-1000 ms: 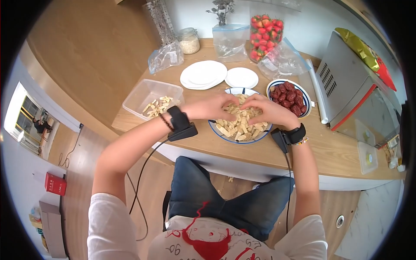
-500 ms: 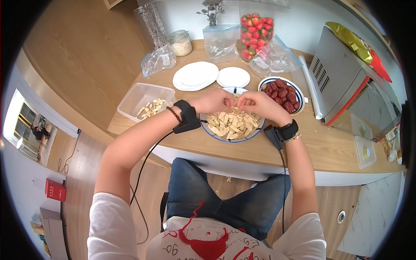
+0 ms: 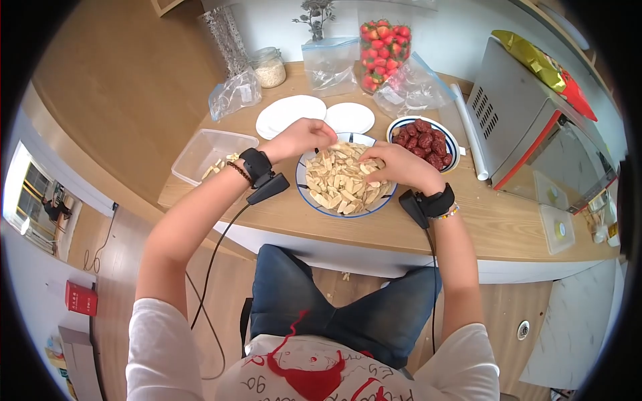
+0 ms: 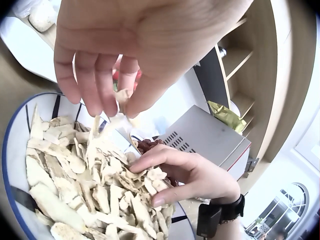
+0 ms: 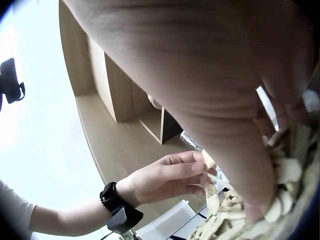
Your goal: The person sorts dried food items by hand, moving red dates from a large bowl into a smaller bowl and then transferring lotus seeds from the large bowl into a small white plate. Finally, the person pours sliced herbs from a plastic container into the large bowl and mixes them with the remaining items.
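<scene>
A white bowl with a blue rim (image 3: 301, 182) holds a heap of pale dried root slices (image 3: 341, 179). Over the bowl's far left part, my left hand (image 3: 302, 138) pinches a slice (image 4: 122, 98) between thumb and fingertips, and its other fingers hang downward. My right hand (image 3: 406, 168) is at the bowl's right side, thumb and fingers spread apart, fingertips touching the heap. In the right wrist view the right thumb (image 5: 257, 195) rests among the slices, while its other fingers are partly shadowed.
A clear plastic tub (image 3: 190, 152) with a few slices stands left. Dried red dates (image 3: 422, 142) fill a bowl to the right. White plates (image 3: 287, 110), a bag of strawberries (image 3: 384, 53), zip bags (image 3: 331, 63) and a glass jar (image 3: 269, 68) sit behind. A grey oven (image 3: 511, 107) is far right.
My hands were close together over the heap half a second ago and have parted. The left has moved left with a slice in its pinch; the right has opened over the bowl's right side.
</scene>
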A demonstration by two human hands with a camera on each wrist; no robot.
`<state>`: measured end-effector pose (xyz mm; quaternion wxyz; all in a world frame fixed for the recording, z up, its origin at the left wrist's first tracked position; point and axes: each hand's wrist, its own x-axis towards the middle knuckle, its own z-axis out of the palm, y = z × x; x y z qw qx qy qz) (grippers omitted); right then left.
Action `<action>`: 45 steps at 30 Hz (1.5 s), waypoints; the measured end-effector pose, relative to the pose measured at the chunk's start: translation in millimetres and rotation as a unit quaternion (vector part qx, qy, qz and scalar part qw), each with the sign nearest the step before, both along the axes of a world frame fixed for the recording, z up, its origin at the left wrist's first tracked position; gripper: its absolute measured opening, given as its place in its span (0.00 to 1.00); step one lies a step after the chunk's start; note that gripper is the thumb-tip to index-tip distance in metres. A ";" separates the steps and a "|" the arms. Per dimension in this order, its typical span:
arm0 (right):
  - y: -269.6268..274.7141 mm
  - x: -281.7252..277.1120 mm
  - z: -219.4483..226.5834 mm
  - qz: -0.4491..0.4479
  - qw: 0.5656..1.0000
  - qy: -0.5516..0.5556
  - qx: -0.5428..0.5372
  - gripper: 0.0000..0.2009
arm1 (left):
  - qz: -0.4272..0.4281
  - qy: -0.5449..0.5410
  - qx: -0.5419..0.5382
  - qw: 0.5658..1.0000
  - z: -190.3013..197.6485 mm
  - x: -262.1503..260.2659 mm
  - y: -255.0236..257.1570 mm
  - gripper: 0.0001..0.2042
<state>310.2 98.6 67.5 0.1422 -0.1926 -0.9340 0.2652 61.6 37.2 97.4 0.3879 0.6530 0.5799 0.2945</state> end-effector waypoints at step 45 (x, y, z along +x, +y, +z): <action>4.0 -11.4 11.6 -0.019 0.870 0.282 -0.404 0.20 | 0.120 -0.661 -0.110 0.732 42.2 -78.2 -65.8 0.17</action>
